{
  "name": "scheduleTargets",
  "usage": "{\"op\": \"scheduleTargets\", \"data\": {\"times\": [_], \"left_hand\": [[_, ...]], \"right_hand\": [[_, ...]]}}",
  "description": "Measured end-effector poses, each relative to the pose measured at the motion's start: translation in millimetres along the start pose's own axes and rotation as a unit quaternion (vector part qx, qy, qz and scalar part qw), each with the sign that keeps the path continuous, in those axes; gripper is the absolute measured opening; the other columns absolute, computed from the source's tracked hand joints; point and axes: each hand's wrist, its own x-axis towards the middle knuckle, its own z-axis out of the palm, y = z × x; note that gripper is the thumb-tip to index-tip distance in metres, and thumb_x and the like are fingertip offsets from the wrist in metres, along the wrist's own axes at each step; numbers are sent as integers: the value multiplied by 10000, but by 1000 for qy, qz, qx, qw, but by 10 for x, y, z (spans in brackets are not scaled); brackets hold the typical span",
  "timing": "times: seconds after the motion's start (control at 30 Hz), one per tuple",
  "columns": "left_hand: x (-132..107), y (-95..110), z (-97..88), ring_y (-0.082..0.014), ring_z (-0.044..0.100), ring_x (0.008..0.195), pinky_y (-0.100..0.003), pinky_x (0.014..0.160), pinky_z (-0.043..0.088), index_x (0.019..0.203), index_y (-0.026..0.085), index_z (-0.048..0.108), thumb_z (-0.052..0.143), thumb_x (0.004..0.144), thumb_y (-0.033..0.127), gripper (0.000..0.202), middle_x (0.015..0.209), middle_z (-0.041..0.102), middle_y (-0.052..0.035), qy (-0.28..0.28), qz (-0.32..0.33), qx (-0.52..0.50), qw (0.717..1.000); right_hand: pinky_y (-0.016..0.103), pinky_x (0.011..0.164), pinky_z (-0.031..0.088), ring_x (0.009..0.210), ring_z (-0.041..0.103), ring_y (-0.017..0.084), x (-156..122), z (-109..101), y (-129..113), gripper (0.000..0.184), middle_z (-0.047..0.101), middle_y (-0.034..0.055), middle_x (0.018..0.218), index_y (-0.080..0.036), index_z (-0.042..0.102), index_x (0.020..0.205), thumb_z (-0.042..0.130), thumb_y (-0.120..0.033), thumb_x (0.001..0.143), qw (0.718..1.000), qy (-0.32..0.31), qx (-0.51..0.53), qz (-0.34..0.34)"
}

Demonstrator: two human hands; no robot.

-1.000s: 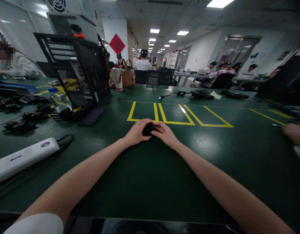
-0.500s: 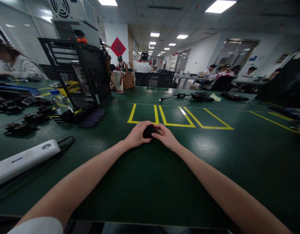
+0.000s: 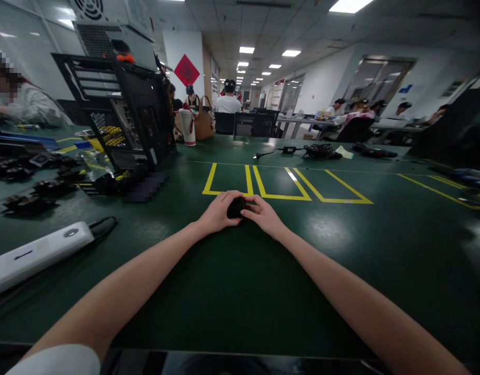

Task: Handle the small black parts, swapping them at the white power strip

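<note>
Centre: a small, rounded, matt-black object (image 3: pixel 236 208), its kind not discernible, lies between two bare hands just above or on a dark green, smooth worktop (image 3: pixel 240 297); contact with the surface cannot be told. The left hand (image 3: pixel 219 212) curves closely round its left side, fingers above and thumb below; the right hand (image 3: pixel 263 215) has a narrow grip, fingertips and thumb meeting its right edge. Both grips are thus closed on the same object.

The step in hand appears to be a two-handed holding or handling of this piece. A next move, by inference, calls for one hand keeping the object steady while the other eases or shifts its fingertips.

Just beyond the hands: three open-sided outlines of yellow tape (image 3: pixel 282 198), the black object lying near the front edge of the leftmost. Farther back: a black cable with an inline block (image 3: pixel 289 150) and a pale paper slip (image 3: pixel 344 152).

Containers, left and rear: an open-framed black metal computer case (image 3: pixel 148 114), with circuit parts visible inside; a clear plastic vessel with a blue top (image 3: pixel 95 162), contents unclear; a white cup with red markings (image 3: pixel 189 129), and behind it a brown handbag (image 3: pixel 204 125), the contents of both hidden. Nearest on the left: a long white casing (image 3: pixel 40 255) with a dark lead.
</note>
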Motion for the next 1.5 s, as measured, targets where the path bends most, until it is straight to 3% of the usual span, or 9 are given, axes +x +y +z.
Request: {"op": "scheduleTargets", "data": {"times": [0.2, 0.43, 0.67, 0.87, 1.0, 1.27, 1.5], "left_hand": [[5, 3, -1, -224, 450, 1062, -406, 883, 390, 1164, 235, 352, 625, 645, 218, 587, 1146, 472, -59, -5, -5, -2, 1000], [4, -12, 9, -213, 451, 1058, -390, 900, 381, 1159, 224, 357, 628, 639, 205, 586, 1141, 474, -56, 1, 6, -2, 1000], [4, -7, 14, -215, 449, 1057, -387, 892, 388, 1158, 221, 360, 628, 636, 202, 587, 1136, 476, -58, 2, 0, -2, 1000], [2, 13, -5, -228, 452, 1057, -403, 876, 400, 1163, 229, 355, 622, 642, 202, 586, 1145, 472, -62, -6, -8, -6, 1000], [-1, 15, -8, -228, 446, 1062, -407, 871, 403, 1163, 235, 354, 623, 642, 200, 587, 1150, 466, -61, -7, -12, -5, 1000], [-5, 3, 3, -222, 447, 1055, -401, 876, 402, 1160, 230, 357, 631, 642, 211, 586, 1144, 469, -57, -3, -7, -6, 1000], [-1, 2, 1, -226, 447, 1068, -413, 902, 382, 1159, 226, 357, 629, 639, 202, 587, 1150, 469, -58, -6, -4, -8, 1000]], "right_hand": [[354, 894, 439, 934, 562, 148, -7, 30, -15, 205, 541, 0, 954, -217, 513, 881, 598, -238, 696, 999, 26, 9, -29], [392, 920, 415, 1009, 527, 176, -12, 16, -34, 310, 521, 33, 1064, -221, 493, 1018, 572, -236, 718, 999, 14, -30, -10], [360, 925, 418, 973, 540, 153, -21, 40, -3, 184, 531, 1, 948, -216, 516, 872, 589, -227, 703, 998, 31, -10, -46], [392, 931, 407, 1026, 520, 172, -2, 0, 24, 333, 515, 30, 1081, -226, 467, 1027, 577, -224, 712, 1000, 19, -7, -8], [389, 929, 405, 1022, 527, 171, -9, -11, 3, 312, 520, 29, 1066, -218, 477, 985, 595, -209, 696, 1000, -10, 29, 1], [370, 898, 423, 929, 559, 144, -13, 13, -10, 240, 540, 10, 978, -214, 492, 901, 604, -219, 689, 998, 13, 52, -14], [404, 926, 394, 1014, 524, 175, -3, -23, -12, 351, 515, 40, 1083, -231, 479, 1062, 570, -238, 723, 1000, -7, 5, 1]]}}
